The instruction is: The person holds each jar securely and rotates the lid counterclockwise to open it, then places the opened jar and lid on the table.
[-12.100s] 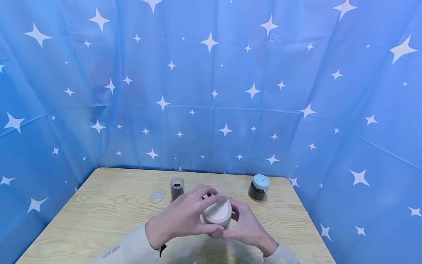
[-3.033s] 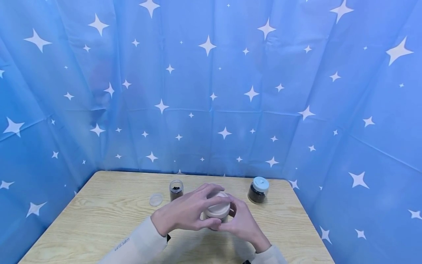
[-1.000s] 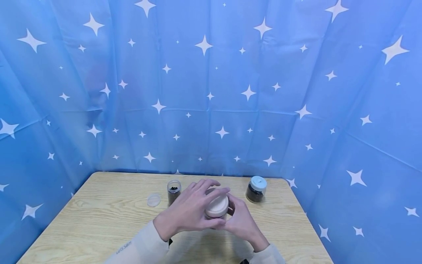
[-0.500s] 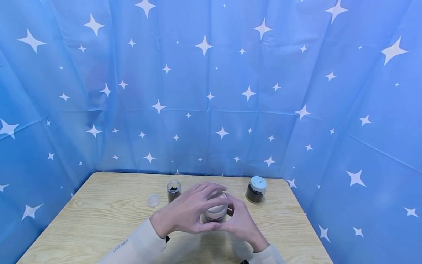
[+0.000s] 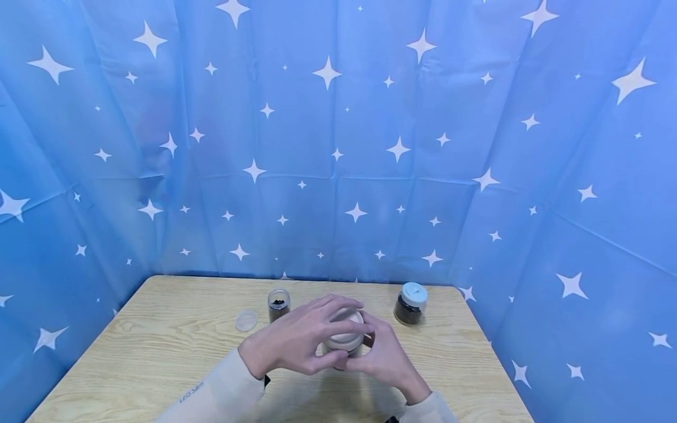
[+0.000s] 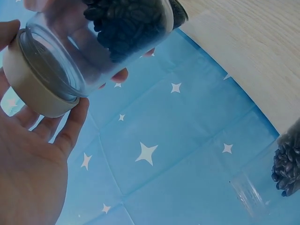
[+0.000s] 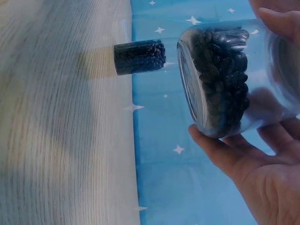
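Both my hands are on a clear jar (image 7: pixel 220 79) partly filled with glossy dark beans. Its beige lid (image 6: pixel 37 79) sits on the mouth. My left hand (image 5: pixel 298 339) grips the lid from above, fingers and thumb spread round its edge. Curled round the jar's clear body from the right is my right hand (image 5: pixel 388 355), its fingers under the beans in the right wrist view. In the head view, fingers cover much of the lid, and most of the jar's body is hidden below it.
Behind my left hand stands a narrow uncovered clear jar (image 5: pixel 278 304) of dark beans, with a clear round lid (image 5: pixel 246 321) lying left of it. At the back right is a jar with a light blue lid (image 5: pixel 414 294). A blue starry curtain (image 5: pixel 338 147) surrounds the wooden table (image 5: pixel 158 329).
My left hand has turned on the lid and shifted its fingers, its wrist a little lower and left than one second ago. My right hand keeps its hold; the other jars stay put.
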